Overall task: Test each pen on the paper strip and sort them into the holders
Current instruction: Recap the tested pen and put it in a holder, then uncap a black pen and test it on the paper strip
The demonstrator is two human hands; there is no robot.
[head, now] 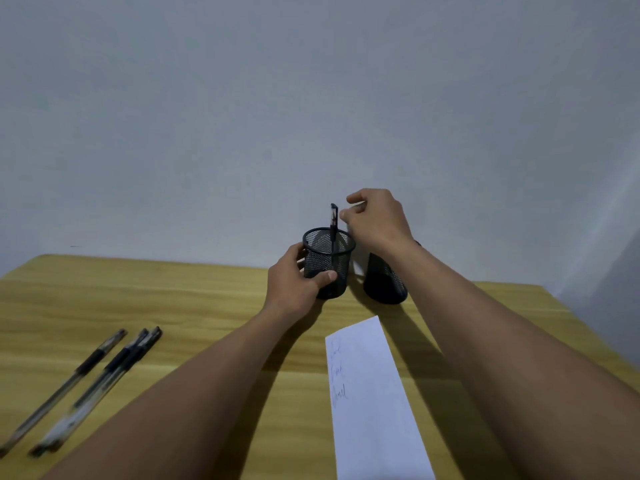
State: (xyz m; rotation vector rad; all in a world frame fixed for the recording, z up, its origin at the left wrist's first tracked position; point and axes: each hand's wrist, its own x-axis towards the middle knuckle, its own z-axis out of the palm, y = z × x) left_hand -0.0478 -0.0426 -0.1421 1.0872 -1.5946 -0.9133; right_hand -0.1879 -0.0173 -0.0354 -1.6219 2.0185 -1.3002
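My left hand (294, 282) grips the side of a black mesh holder (325, 261) standing at the back of the wooden table (173, 306). One dark pen (333, 220) stands upright in that holder, its cap end above the rim. My right hand (381, 220) hovers just right of the pen's top, thumb and fingers loosely curled and slightly apart from the pen, holding nothing. A second black mesh holder (384, 285) stands to the right, partly hidden by my right forearm. The white paper strip (370, 393), with a few scribbles, lies in front.
Three pens (86, 379) with dark grips lie side by side near the table's front left. A plain grey wall rises directly behind the holders. The table's far right corner lies just beyond my right forearm.
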